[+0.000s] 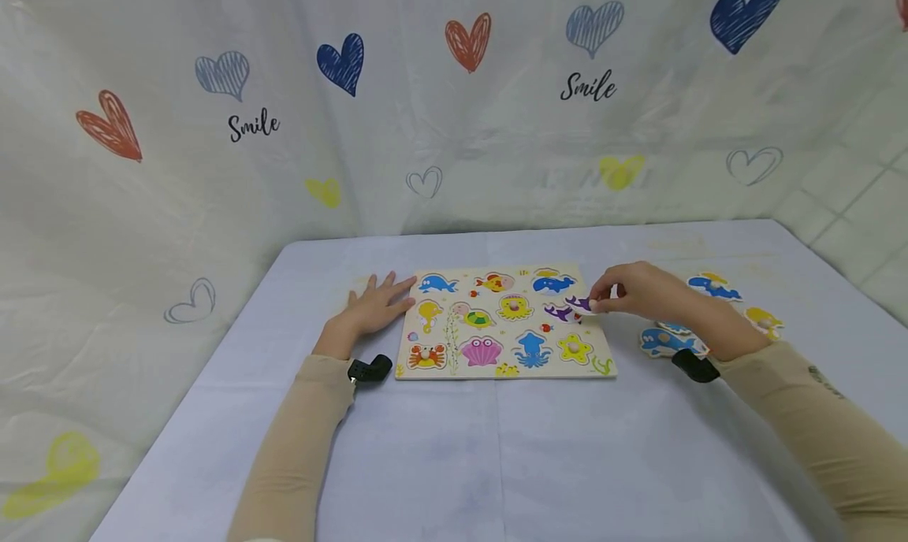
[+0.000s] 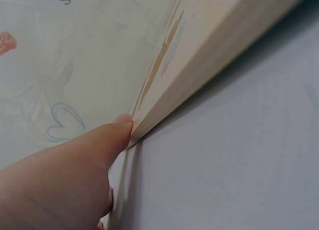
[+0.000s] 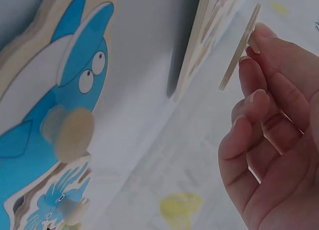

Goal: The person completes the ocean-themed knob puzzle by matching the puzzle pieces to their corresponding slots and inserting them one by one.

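Note:
A wooden puzzle board [image 1: 474, 373] with colourful sea animals lies flat on the table. My left hand [image 1: 376, 304] has its fingers spread beside the board's far left corner, fingertips at the edge. In the left wrist view, the thumb [image 2: 117, 132] touches the board's edge. My right hand [image 1: 634, 286] pinches a purple puzzle piece [image 1: 578, 304] between thumb and fingers, over the board's right side. Just under it shows a matching purple picture [image 1: 559, 313]. The right wrist view has this piece edge-on, thin and tilted.
Right of the board, several loose knobbed pieces lie on the table [image 1: 454, 463]: a blue whale piece [image 1: 663, 342], a blue piece [image 1: 715, 287] farther back and a yellow one [image 1: 764, 320]. A heart-printed curtain [image 1: 496, 132] hangs behind the table.

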Motion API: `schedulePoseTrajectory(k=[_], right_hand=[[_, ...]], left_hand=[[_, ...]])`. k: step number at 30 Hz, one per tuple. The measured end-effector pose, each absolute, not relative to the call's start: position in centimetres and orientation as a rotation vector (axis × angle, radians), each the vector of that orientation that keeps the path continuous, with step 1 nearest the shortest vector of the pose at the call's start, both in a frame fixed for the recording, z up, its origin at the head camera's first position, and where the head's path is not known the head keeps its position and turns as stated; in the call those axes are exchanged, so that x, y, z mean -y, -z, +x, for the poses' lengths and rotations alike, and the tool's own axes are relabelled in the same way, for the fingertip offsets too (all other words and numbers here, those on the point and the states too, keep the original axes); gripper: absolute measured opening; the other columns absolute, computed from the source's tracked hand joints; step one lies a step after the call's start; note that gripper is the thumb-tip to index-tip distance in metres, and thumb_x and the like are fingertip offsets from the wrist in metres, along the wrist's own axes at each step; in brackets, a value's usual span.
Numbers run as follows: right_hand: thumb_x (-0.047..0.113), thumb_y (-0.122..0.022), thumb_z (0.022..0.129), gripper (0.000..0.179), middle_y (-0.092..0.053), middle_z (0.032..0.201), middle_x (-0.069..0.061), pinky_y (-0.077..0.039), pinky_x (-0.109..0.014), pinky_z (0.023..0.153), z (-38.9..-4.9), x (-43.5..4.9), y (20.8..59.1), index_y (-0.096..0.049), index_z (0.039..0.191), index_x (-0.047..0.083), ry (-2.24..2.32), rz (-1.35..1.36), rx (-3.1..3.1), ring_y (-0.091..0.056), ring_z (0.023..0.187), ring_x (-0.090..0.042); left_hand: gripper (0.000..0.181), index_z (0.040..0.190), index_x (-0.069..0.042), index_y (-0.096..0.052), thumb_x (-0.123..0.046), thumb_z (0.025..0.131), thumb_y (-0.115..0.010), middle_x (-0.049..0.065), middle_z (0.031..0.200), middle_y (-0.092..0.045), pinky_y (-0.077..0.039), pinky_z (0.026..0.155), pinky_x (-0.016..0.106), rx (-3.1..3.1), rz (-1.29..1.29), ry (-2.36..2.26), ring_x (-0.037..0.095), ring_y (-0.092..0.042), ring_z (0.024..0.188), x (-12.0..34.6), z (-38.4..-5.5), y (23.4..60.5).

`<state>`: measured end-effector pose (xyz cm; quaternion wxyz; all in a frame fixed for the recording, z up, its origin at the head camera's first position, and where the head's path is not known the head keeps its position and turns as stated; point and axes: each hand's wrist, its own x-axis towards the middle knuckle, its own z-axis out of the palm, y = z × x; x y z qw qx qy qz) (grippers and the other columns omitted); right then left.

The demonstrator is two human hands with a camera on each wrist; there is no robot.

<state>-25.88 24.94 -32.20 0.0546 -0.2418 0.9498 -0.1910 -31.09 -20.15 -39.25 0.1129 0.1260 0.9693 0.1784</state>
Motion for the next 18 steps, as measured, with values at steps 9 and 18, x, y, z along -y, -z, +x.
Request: schedulePoseTrajectory(k=[9, 18], right_hand=[[0.017, -0.078, 0.093, 0.014, -0.066, 0.087, 0.003, -0.051, -0.032, 0.071, -26.2, -23.5, 32.4, -0.079, 0.104, 0.009, 0.564, -0.74, -2.85, -0.056, 0.081, -0.019], [0.017, -0.078, 0.093, 0.01, -0.065, 0.086, 0.003, -0.05, -0.032, 0.071, -26.9, -22.9, 33.1, -0.078, 0.102, 0.011, 0.557, -0.739, -2.816, -0.056, 0.083, -0.019]], left_hand=[[0.064, 0.164, -0.032, -0.025, -0.056, 0.107, -0.041, 0.014, 0.171, -0.006, 0.006, 0.113, 0.075, -2.846, 0.364, -0.515, 0.045, 0.009, 0.154, 20.2, -31.2, 39.4], [0.064, 0.164, -0.032, -0.025, -0.056, 0.107, -0.04, 0.015, 0.171, -0.006, 0.006, 0.113, 0.075, -2.848, 0.367, -0.517, 0.046, 0.009, 0.153, 20.2, -31.1, 39.3]])
